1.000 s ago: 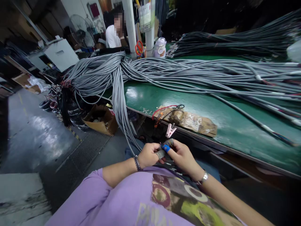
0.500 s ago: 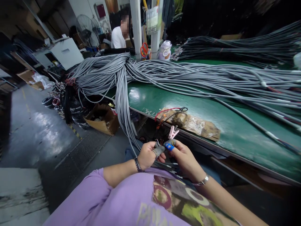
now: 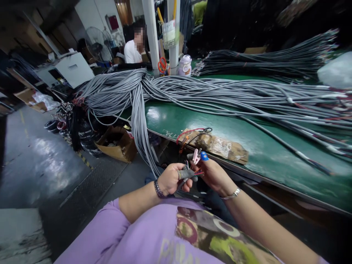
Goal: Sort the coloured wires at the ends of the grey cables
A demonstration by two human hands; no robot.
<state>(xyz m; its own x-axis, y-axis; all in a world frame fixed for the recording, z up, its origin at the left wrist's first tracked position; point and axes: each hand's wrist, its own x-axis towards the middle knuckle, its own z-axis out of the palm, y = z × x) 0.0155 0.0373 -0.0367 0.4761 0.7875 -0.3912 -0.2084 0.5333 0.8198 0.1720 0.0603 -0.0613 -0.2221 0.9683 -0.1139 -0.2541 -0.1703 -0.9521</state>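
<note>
My left hand (image 3: 176,178), with grey coverings on its fingers, pinches the end of a grey cable; thin coloured wires (image 3: 198,173) stick out past the fingertips. Close on its right, my right hand (image 3: 213,170), a blue cover on the thumb, has its thumb and fingers around a pink clip (image 3: 196,156) in front of the table edge. A bundle of grey cables (image 3: 139,117) hangs from the table down to my left hand. Several cable ends lie below the hands, partly hidden.
Long grey cables (image 3: 220,91) cross the green table (image 3: 170,117). A taped cardboard strip (image 3: 225,146) lies at its near edge. Black cables (image 3: 247,60) lie behind. A cardboard box (image 3: 118,146) stands on the floor. A person in white (image 3: 132,51) is beyond a post.
My right hand has moved from the wire ends to the pink clip, its thumb raised. Coloured wires now show beyond my left fingertips. The view has shifted slightly.
</note>
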